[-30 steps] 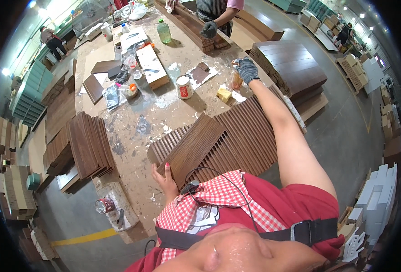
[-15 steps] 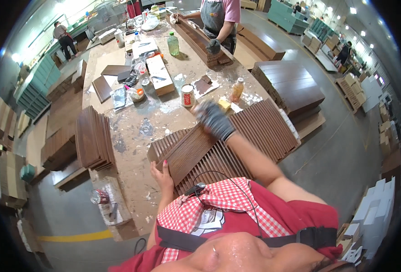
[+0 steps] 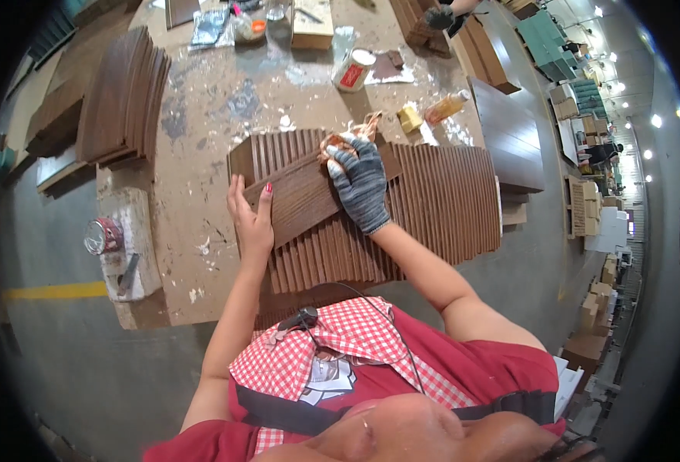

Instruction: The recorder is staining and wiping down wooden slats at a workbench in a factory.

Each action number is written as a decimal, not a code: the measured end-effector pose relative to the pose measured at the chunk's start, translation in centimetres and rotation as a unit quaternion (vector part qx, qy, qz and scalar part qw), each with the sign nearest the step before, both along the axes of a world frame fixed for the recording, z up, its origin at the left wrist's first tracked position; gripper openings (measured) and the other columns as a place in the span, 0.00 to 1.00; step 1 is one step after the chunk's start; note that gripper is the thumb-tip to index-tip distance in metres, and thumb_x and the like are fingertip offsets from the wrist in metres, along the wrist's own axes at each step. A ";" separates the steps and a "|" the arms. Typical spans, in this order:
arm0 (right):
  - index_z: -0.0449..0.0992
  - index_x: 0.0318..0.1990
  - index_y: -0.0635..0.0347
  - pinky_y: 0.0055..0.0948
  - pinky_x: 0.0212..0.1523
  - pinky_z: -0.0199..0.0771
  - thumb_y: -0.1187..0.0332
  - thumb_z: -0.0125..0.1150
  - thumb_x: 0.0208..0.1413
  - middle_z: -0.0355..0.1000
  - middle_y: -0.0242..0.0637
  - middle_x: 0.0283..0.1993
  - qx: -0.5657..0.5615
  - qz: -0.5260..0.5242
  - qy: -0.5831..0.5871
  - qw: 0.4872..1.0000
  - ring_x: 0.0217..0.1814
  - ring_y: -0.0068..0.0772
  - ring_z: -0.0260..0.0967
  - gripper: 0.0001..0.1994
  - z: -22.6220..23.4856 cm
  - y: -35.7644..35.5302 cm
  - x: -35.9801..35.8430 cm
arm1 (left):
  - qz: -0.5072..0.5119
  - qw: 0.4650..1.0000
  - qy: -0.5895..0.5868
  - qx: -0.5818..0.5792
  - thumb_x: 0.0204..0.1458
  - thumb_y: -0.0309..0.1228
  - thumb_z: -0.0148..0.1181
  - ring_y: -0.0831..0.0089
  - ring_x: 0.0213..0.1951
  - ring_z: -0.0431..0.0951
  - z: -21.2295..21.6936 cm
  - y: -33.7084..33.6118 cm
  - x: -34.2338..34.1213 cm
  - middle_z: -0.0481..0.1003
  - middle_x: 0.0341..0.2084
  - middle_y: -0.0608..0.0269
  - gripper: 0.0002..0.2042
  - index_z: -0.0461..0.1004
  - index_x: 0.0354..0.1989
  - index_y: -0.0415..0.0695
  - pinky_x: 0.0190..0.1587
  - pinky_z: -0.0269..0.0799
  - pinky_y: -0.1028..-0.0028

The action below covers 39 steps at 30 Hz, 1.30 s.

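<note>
A brown wood-grain board [image 3: 300, 202] lies slantwise on top of a row of stacked brown slats [image 3: 444, 204]. At its left end my bare left hand [image 3: 253, 219] grips it, thumb on the face and fingers round the edge. My right hand [image 3: 361, 185], in a grey knit glove, presses a crumpled orange-and-white rag [image 3: 338, 144] onto the board's upper face toward its right end. Part of the rag and the board under it is hidden by the glove. Past the slats are a yellow sponge-like block [image 3: 410, 119] and a tipped-looking bottle of amber liquid [image 3: 447, 106].
A red-and-white can [image 3: 354, 71] stands on the paint-spotted worktable [image 3: 201, 162]. Stacked brown boards [image 3: 120, 100] rest at the table's left edge. Another can [image 3: 103, 236] and a scraper-like tool [image 3: 129, 273] sit near left. Across the table shows a co-worker's gloved hand [image 3: 438, 17].
The view has tilted down and turned toward the work. My right hand has come nearer along the board, and the rag in it now shows. My left hand still holds the board's left end.
</note>
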State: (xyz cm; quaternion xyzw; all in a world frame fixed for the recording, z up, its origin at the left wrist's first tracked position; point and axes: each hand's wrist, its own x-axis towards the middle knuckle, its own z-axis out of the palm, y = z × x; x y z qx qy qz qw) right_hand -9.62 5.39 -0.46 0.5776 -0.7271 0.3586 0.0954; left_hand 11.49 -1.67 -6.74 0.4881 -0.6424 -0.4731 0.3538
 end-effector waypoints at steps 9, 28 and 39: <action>0.81 0.48 0.57 0.46 0.61 0.66 0.65 0.64 0.57 0.72 0.44 0.53 0.013 0.013 0.009 1.000 0.56 0.48 0.68 0.13 -1.1 0.0 -0.9 | 0.007 1.000 0.024 -0.004 0.64 0.44 0.57 0.53 0.72 0.55 -0.4 -0.3 -1.3 0.56 0.70 0.44 0.33 0.58 0.68 0.32 0.72 0.48 0.61; 0.79 0.50 0.52 0.47 0.66 0.63 0.66 0.61 0.60 0.72 0.41 0.55 -0.019 0.063 0.007 0.998 0.61 0.48 0.66 0.11 -2.5 -0.1 -2.7 | 0.014 1.000 0.026 -0.001 0.64 0.45 0.56 0.51 0.72 0.55 -1.7 -0.2 -2.8 0.57 0.70 0.41 0.34 0.57 0.68 0.30 0.73 0.48 0.59; 0.79 0.51 0.53 0.44 0.68 0.59 0.67 0.59 0.62 0.70 0.41 0.59 0.033 0.044 -0.015 0.998 0.65 0.47 0.63 0.11 -3.9 -0.4 -2.4 | 0.002 0.999 -0.050 -0.006 0.64 0.52 0.51 0.51 0.74 0.49 -2.0 -0.3 -2.5 0.51 0.72 0.40 0.38 0.53 0.70 0.31 0.73 0.47 0.59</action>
